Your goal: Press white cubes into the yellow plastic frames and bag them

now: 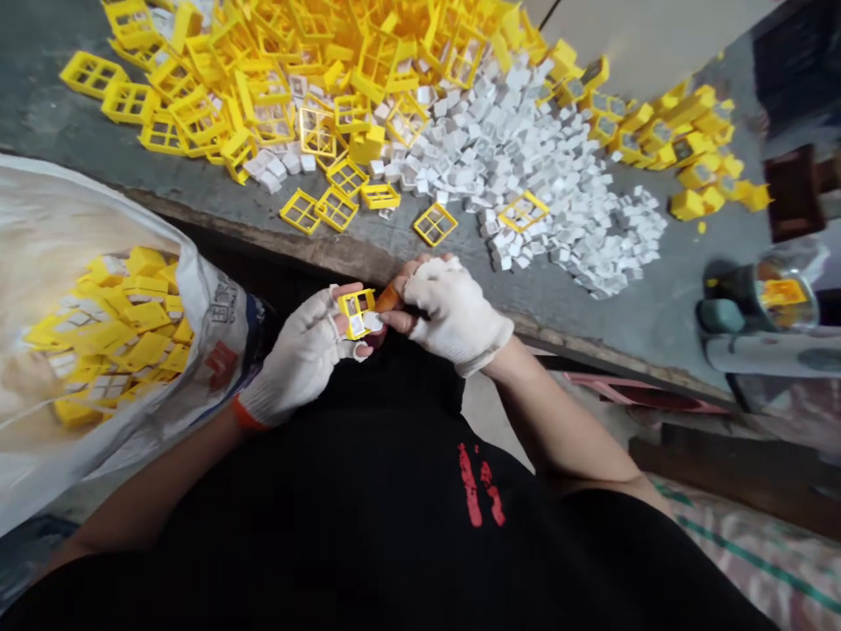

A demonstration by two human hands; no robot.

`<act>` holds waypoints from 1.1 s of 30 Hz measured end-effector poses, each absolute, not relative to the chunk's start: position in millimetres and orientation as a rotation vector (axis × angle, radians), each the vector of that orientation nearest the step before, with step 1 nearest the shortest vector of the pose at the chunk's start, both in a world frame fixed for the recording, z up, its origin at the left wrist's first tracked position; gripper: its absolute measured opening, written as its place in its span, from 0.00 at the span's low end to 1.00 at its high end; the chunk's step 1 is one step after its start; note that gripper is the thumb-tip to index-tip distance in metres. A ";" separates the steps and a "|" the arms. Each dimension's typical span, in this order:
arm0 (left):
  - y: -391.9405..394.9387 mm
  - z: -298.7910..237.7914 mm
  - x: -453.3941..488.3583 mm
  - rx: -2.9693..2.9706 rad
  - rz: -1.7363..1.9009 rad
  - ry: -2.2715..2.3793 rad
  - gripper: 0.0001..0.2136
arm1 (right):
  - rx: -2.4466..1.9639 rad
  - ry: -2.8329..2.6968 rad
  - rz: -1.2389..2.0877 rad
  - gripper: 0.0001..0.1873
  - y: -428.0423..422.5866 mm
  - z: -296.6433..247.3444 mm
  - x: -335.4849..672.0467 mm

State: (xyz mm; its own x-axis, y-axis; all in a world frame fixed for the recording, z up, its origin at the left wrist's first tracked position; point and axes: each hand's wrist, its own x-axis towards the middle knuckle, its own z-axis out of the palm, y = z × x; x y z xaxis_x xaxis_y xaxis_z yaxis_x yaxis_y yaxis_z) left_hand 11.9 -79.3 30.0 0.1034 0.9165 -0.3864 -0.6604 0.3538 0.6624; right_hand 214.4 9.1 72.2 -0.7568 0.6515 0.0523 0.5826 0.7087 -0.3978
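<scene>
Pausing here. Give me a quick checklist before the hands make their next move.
1. Yellow frame secure in the left hand: ok, held by the fingers.
2. White piece at the right hand: ok, by the thumb tip and close to the frame.
3. White piece fully seated: cannot tell, too small and partly hidden.
4. Loose white pieces ahead: ok, heaped on the table.
5. Sack open at the left: ok, yellow pieces show inside.
6. Fingertips covered by the gloves: not ok, some are bare.
</scene>
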 end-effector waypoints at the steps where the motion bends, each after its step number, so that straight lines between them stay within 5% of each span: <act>1: -79.9 30.0 14.0 0.367 1.184 0.867 0.22 | -1.038 -2.703 0.593 0.11 4.5 69.8 216.9; 6: -81.5 27.0 25.5 0.456 1.032 1.011 0.24 | -1.192 -2.659 0.883 0.10 -12.3 67.6 237.1; 14: -66.5 33.6 50.5 0.621 0.711 0.911 0.24 | -1.344 -2.862 0.728 0.08 -32.5 104.2 258.6; 19: -53.4 43.0 68.3 0.482 0.725 0.845 0.29 | -1.319 -2.443 0.812 0.07 -27.8 80.0 291.3; 24: -47.4 54.1 81.0 0.427 0.807 0.842 0.28 | -1.666 -1.877 0.479 0.05 8.5 38.2 329.9; 33: -36.0 42.3 80.0 0.398 0.893 0.797 0.22 | -1.967 -1.927 0.147 0.13 50.2 13.6 329.6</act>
State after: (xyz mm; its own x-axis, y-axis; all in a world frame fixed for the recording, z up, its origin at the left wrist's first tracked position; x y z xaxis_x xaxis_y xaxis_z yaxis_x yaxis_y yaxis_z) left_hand 80.0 -36.0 42.3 0.3732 0.8132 -0.4465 -0.5356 0.5819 0.6120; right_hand 329.6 50.2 13.6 0.0534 0.9806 0.1887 0.9407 0.0140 -0.3390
